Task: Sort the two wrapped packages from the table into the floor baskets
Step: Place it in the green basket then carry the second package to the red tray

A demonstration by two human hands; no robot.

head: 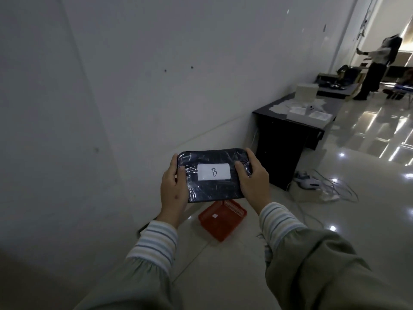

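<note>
A dark package wrapped in shiny plastic (212, 189) carries a white label marked "B". I hold it flat in front of me with both hands. My left hand (174, 186) grips its left end, thumb on top. My right hand (253, 181) grips its right end the same way. Below the package, a red plastic basket (221, 222) stands on the tiled floor near the wall, partly hidden by the package. No second basket or second package is in sight.
A white wall runs along the left. A black table (288, 139) with white boxes and papers stands beyond the basket. White cables and a device (312, 183) lie on the floor beside it. A person (375, 68) stands far off at the right.
</note>
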